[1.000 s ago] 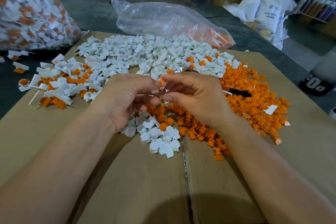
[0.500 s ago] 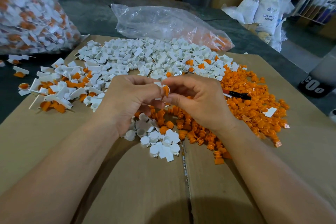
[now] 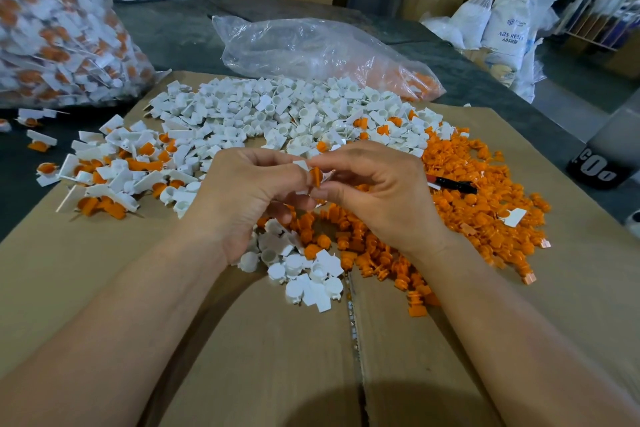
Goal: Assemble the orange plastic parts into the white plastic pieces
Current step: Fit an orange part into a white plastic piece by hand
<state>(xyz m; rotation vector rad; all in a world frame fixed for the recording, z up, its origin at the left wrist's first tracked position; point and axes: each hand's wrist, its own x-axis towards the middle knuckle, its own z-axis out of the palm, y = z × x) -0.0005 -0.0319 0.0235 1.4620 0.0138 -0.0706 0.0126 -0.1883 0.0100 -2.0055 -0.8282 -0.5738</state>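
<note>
The person is joining one pair: the left hand (image 3: 249,198) is pinching a white piece (image 3: 301,165) while the right hand (image 3: 374,194) is pinching an orange part (image 3: 316,177) against it, between both hands, above the worktop (image 3: 242,357). The fingers are hiding how far the part is seated. The next move is likely calling for a firm push home, then setting the pair on the finished heap (image 3: 114,166) beyond the left hand.

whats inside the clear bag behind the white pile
Through the clear bag, orange parts show at its right end. The rest looks mostly flat, but glare and creases in the plastic hide whether anything else lies in there.
</note>
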